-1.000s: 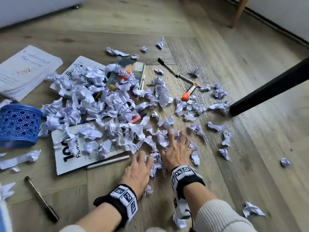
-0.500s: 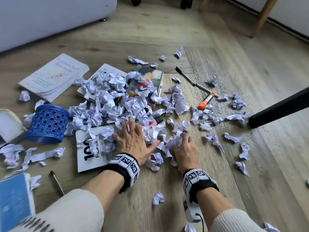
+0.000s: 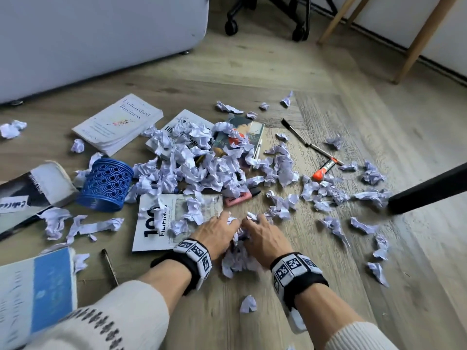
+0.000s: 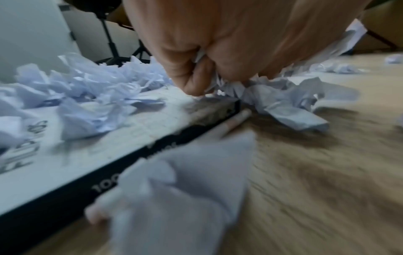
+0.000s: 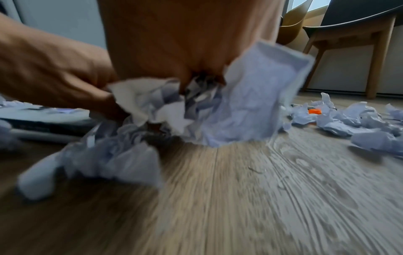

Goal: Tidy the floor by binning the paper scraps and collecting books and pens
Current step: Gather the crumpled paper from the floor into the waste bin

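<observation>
Crumpled white paper scraps (image 3: 202, 168) lie heaped over several books on the wooden floor. My left hand (image 3: 217, 232) and right hand (image 3: 262, 233) press together around a bunch of scraps (image 3: 236, 258) in front of a white book (image 3: 151, 223) printed "100". In the left wrist view my left hand (image 4: 196, 75) curls its fingers round paper (image 4: 279, 101) at that book's black spine (image 4: 130, 155). Seen from the right wrist, my right hand (image 5: 196, 75) grips a wad of paper (image 5: 218, 112). A blue mesh basket (image 3: 106, 184) lies tipped at the left.
Pens (image 3: 303, 140), an orange marker (image 3: 324, 169) and a pink marker (image 3: 237, 198) lie among scraps. More books lie at the left (image 3: 118, 122), (image 3: 38, 291). A black furniture leg (image 3: 429, 190) crosses the right; a chair base (image 3: 267, 18) and wooden legs (image 3: 414, 39) stand behind.
Both hands have drawn back toward me and closed in together, raking scraps into one bunch between them. The view has tilted up, showing more of the room.
</observation>
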Demonstrator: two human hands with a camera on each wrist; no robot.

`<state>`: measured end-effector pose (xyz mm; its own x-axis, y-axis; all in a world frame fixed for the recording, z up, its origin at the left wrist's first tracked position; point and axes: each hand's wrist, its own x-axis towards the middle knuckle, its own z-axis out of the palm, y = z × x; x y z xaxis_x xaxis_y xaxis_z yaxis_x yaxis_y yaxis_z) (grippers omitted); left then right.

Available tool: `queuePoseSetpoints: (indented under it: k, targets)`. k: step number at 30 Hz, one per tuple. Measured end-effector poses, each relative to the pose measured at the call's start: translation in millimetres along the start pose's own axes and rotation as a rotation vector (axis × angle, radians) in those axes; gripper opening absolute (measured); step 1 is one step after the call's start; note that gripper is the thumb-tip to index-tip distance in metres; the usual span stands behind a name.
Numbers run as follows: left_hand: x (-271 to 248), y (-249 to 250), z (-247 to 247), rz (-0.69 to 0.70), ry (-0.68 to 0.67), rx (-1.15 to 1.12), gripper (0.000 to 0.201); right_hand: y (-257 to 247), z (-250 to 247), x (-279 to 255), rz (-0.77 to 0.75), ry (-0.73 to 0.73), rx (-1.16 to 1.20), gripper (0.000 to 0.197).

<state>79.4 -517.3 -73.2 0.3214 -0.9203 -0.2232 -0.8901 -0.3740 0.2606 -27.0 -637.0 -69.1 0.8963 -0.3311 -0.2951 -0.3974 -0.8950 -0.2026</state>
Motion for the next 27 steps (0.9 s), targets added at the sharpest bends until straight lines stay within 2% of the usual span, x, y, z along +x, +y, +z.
queuePoseSetpoints:
  k: [2,5,8,10,13,18,20,23,27]
  targets:
    - [0,-8,-14,-0.016,0.02,-0.037,0.03,1,-11,4,-0.01,0.071,0.042,0.022]
    - [-1,-28,-40,-0.108,0.058,-0.098,0.02,9,-36,19,0.118,0.177,0.079,0.024]
    - [-8,-42,-57,-0.041,-0.016,-0.04,0.021,20,-74,35,0.154,0.186,0.023,0.025]
    - [-12,-45,-64,-0.018,-0.043,-0.001,0.023,17,-105,40,0.089,0.142,-0.011,0.025]
    - [-13,-56,-77,-0.144,0.043,-0.024,0.011,-7,-141,43,-0.071,0.056,-0.005,0.028]
    - [-36,-91,-126,-0.372,0.124,-0.007,0.018,-75,-164,72,-0.285,0.219,0.12,0.018]
    - [-59,-111,-148,-0.434,0.17,0.036,0.021,-106,-171,86,-0.336,0.272,0.139,0.016]
    - [-111,-141,-180,-0.544,0.253,0.099,0.024,-159,-200,109,-0.492,0.312,0.076,0.021]
    - [-194,-174,-216,-0.742,0.358,0.095,0.024,-232,-276,140,-0.635,0.396,-0.042,0.025]
